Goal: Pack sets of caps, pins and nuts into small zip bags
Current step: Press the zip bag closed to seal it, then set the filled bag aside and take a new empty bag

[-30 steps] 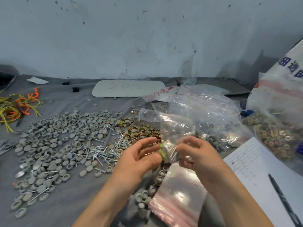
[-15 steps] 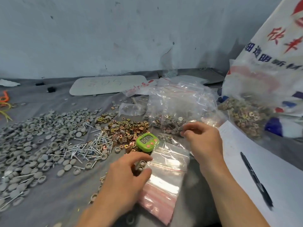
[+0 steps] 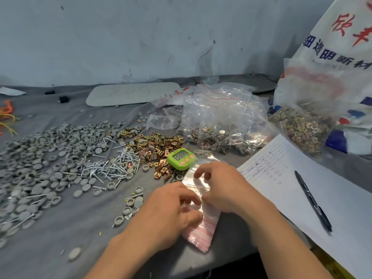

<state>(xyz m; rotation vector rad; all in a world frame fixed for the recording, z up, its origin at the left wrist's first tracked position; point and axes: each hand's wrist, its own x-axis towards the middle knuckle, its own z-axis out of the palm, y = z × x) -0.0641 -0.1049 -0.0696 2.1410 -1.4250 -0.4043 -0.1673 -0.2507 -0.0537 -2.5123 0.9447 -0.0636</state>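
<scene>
Left hand and right hand pinch the stack of empty zip bags; best to peel off only the top one.

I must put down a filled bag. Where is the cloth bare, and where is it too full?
Mostly bare: the near cloth between the caps and the left hand; the back strip between the white board and the caps. Crowded: the middle, with pins, nuts and the green timer, and the filled bags behind.
</scene>
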